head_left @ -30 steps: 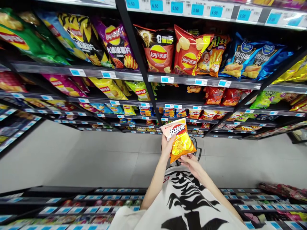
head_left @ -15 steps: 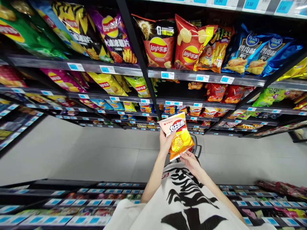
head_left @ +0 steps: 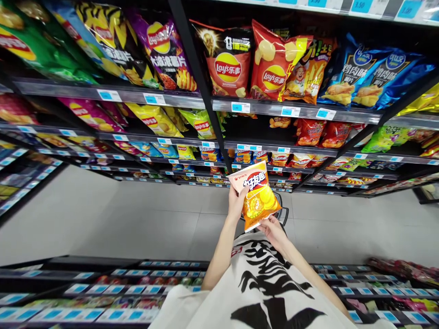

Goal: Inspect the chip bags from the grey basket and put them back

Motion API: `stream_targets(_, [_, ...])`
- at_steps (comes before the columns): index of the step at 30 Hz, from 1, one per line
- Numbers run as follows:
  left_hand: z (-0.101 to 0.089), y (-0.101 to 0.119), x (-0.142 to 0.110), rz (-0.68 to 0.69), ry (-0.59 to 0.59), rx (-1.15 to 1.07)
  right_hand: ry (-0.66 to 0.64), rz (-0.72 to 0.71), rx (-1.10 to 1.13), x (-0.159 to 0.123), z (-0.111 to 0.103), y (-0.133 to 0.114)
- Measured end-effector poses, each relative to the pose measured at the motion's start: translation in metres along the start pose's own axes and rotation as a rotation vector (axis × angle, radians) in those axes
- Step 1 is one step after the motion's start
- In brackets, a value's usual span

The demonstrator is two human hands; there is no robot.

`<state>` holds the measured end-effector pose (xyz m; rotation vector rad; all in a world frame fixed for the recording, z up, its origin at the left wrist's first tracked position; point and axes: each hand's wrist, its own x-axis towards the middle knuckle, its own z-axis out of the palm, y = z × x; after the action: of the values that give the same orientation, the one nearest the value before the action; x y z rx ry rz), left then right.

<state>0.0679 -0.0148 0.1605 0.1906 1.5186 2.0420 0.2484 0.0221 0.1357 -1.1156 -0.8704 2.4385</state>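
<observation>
An orange and cream bag of potato chips (head_left: 258,201) is held in front of my body, its printed front facing up towards me. My left hand (head_left: 236,201) grips its left edge, thumb across the front and the other fingers hidden behind. At the bottom right corner, my right hand (head_left: 272,230) pinches the lower edge, its fingers partly under the bag. Beneath the bag, a dark shopping basket (head_left: 283,208) shows only part of its rim and handle; its contents are hidden.
Black shelves of chip bags rise ahead, with red Lay's bags (head_left: 229,68) and blue bags (head_left: 346,75) on an upper level. Price tags line the shelf edge (head_left: 260,108). Grey tiled floor (head_left: 164,219) lies below. More shelving (head_left: 113,289) stands close behind me.
The bag has tilted slightly and shifted a little down and right, still in both hands. Otherwise the view is almost the same.
</observation>
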Motion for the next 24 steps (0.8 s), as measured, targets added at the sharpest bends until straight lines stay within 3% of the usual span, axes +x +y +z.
stream_targets(24, [-0.0035,0.0004,0.0013,-0.025,0.007,-0.050,0.005,0.008,0.009,0.0004,0.0028,-0.0017])
